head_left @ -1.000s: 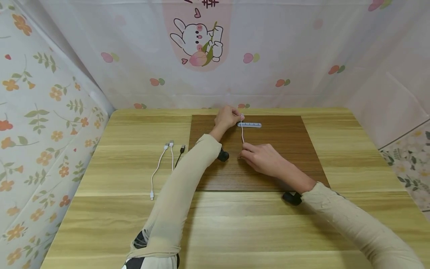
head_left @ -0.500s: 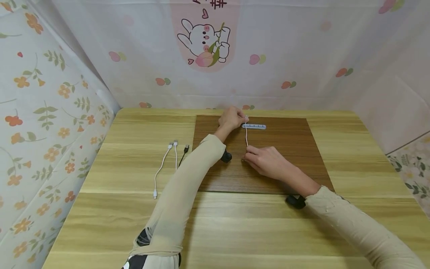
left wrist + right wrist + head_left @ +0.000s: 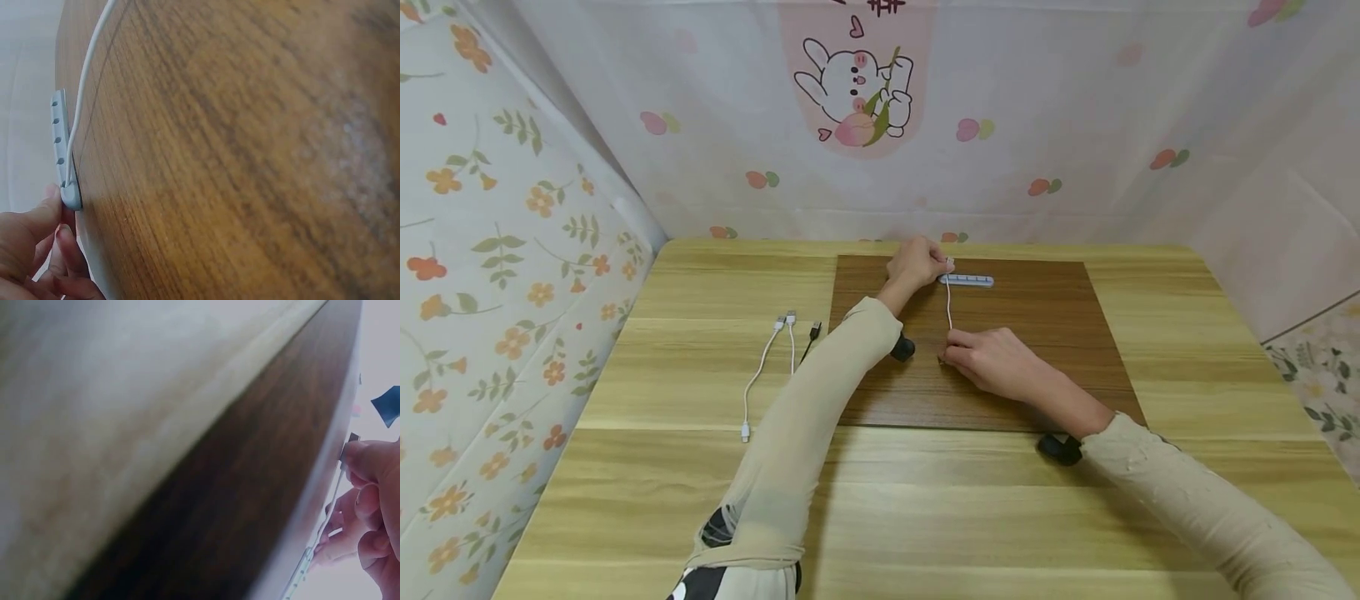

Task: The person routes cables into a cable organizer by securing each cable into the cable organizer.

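A white charging cable [image 3: 948,305] runs between my hands over a dark brown wood-grain board [image 3: 1030,333]. My left hand [image 3: 914,263] pinches its far end beside a pale blue-grey slotted cable holder [image 3: 973,282]. In the left wrist view the cable [image 3: 82,81] drops into the end slot of the holder [image 3: 58,134], with thumb and fingers right at that end. My right hand [image 3: 996,360] pinches the near end; a metal plug [image 3: 354,437] sticks out past the fingertips in the right wrist view.
Left of the board lie two white USB cables [image 3: 760,371] [image 3: 792,342] and a black one [image 3: 812,336], partly hidden by my left sleeve. Black wrist cameras [image 3: 903,348] [image 3: 1060,449] hang under both forearms. A patterned curtain [image 3: 1075,125] stands behind the table.
The whole head view has shifted slightly. My right hand has drawn back a little toward me, and the cable between the hands stays nearly straight. Left hand remains at the holder.
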A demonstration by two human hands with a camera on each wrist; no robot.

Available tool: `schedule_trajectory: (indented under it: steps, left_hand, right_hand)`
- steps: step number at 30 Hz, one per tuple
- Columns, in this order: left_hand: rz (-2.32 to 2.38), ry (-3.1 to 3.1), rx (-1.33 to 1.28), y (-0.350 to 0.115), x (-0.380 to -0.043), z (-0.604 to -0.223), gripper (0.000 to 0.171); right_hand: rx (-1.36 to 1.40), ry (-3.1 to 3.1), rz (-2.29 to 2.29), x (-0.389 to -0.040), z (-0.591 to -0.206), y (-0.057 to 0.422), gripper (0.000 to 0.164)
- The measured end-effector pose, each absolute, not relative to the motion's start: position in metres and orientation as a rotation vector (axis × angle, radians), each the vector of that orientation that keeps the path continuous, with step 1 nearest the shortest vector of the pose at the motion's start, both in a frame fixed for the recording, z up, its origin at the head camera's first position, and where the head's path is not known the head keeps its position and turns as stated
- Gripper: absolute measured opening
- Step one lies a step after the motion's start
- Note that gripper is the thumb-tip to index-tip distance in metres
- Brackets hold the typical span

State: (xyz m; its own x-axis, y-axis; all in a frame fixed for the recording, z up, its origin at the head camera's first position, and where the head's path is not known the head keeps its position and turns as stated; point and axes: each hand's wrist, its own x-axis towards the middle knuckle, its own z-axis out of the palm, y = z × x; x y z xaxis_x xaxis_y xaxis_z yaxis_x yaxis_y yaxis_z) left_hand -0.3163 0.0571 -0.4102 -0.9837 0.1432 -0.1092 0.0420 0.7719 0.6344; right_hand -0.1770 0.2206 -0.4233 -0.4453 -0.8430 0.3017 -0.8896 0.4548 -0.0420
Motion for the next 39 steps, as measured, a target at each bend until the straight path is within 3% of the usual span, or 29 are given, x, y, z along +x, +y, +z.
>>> schedule_trajectory:
  steps: [11,39]
  left_hand:
    - [1.003,2.806,0.152,0.050,-0.309,-0.402,0.018]
    - [1.034,2.774,0.279,0.004,-0.298,-0.391,0.027]
  right_hand:
    - [1.485,-2.448,0.302,-0.176,-0.418,0.216,0.003]
    - [1.538,-2.422,0.344,-0.174,-0.402,0.204,0.014]
